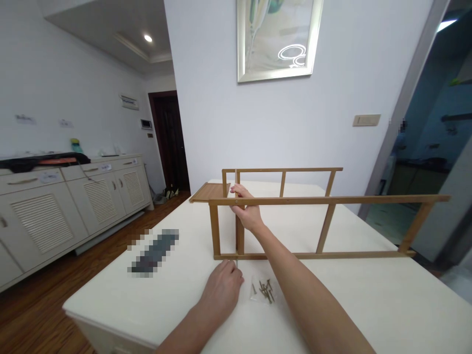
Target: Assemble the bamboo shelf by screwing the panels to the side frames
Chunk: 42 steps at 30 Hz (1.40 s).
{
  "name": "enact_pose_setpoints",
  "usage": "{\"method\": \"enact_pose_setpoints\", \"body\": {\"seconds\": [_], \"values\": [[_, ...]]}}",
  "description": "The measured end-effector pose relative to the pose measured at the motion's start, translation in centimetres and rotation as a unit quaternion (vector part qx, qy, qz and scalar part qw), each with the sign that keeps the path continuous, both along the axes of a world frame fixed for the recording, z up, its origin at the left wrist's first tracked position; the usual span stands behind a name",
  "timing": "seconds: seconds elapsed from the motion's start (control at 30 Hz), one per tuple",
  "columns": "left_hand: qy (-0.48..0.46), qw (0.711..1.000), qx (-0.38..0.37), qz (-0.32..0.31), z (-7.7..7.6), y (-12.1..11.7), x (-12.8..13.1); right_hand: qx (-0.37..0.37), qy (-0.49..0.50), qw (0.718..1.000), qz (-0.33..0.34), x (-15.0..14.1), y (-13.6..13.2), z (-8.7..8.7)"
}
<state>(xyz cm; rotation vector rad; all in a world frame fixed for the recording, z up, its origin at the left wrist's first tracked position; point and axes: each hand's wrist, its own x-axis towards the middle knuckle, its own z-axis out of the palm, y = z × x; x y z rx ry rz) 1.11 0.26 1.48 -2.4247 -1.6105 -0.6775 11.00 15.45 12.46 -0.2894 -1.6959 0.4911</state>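
Observation:
A light-brown wooden rack frame [368, 199] lies on its side on the white table, with a second ladder-like side [306, 170] behind it. My right hand [249, 211] is closed around a narrow upright wooden piece [240, 241] near the frame's left end, with fingers above and below the top rail. Low in front of the bottom rail, my left hand [223, 285] is curled, with a thin thing barely showing at its fingertips. Right of it lies a clear plastic bag of screws [266, 291].
A slatted wooden panel [210, 191] lies at the table's far left. A blurred dark object [157, 250] rests near the left edge of the white table [184, 305]. The wall [287, 123] rises behind the table, and white cabinets [103, 196] stand at the left.

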Motion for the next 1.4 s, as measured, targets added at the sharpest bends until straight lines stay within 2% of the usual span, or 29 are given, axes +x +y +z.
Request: {"method": "enact_pose_setpoints", "body": {"seconds": [0.27,0.5,0.7,0.9,1.03,1.17,1.3,1.4], "values": [[-0.058,0.996,-0.037,-0.056,-0.6,0.2,-0.2,-0.003,0.005,1.000,0.007,0.0,0.1,-0.1],[-0.106,0.990,-0.083,-0.040,-0.1,-0.1,-0.3,0.005,0.001,1.000,0.003,0.0,0.1,-0.1],[-0.164,0.974,-0.153,-0.034,0.5,0.1,-0.5,0.002,0.004,1.000,0.003,-0.1,0.1,-0.1],[-0.113,0.987,-0.106,-0.044,0.2,0.1,-0.2,-0.002,0.001,1.000,0.004,0.0,0.0,-0.1],[-0.178,0.980,-0.081,-0.048,0.0,0.1,-0.4,0.001,0.001,1.000,0.005,0.0,0.0,-0.1],[-0.308,0.947,-0.094,-0.011,-0.1,0.6,-0.9,-0.004,0.001,1.000,0.000,0.0,-0.1,-0.1],[-0.453,0.877,-0.161,-0.004,-0.6,1.1,-1.3,0.002,-0.003,1.000,-0.003,0.0,0.1,-0.1],[-0.516,0.835,-0.190,-0.012,-0.8,1.4,-1.4,0.009,0.002,1.000,0.006,-0.1,0.2,-0.2]]}}
